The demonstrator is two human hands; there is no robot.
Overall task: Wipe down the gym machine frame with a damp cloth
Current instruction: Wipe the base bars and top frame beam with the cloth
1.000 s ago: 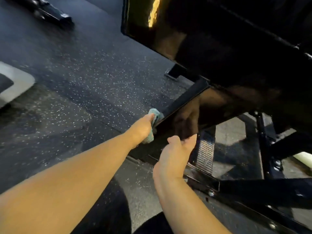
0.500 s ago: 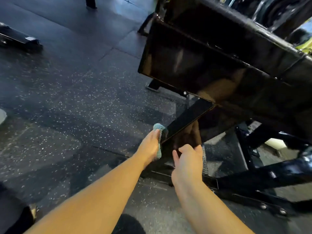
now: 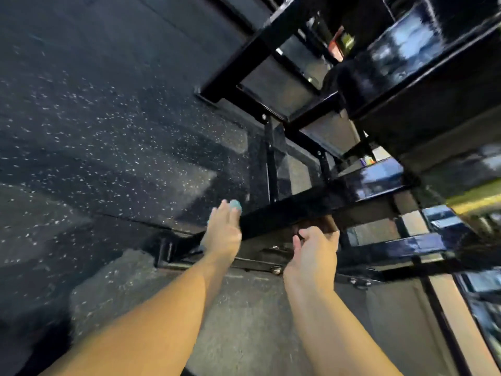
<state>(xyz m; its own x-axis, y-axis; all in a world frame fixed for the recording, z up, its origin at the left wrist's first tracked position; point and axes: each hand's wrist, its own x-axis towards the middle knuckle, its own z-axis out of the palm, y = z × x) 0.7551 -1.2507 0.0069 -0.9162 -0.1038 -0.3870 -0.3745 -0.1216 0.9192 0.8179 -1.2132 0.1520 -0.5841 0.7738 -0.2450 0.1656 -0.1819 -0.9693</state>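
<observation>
The left hand point(image 3: 223, 232), fingers straight and grip flat, presses a small teal cloth point(image 3: 235, 205) against the glossy black metal frame bar point(image 3: 311, 204). The right hand point(image 3: 314, 252) hangs just under the bar, grip released, fingers loosely curled.

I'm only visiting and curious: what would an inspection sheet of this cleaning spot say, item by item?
Surface: dark speckled rubber floor, with a paler grey patch under the arms.
Job's things: teal cloth against the near black frame bar, mostly hidden by the hand.
Clutter: nothing seen.
Hands: left hand presses the teal cloth to the bar, its grip hidden; right hand just below the bar, fingers loosely curled, holding nothing.
Cables: nothing seen.
Surroundings: more glossy black frame members above and to the right; small coloured things behind them, too blurred to name.
</observation>
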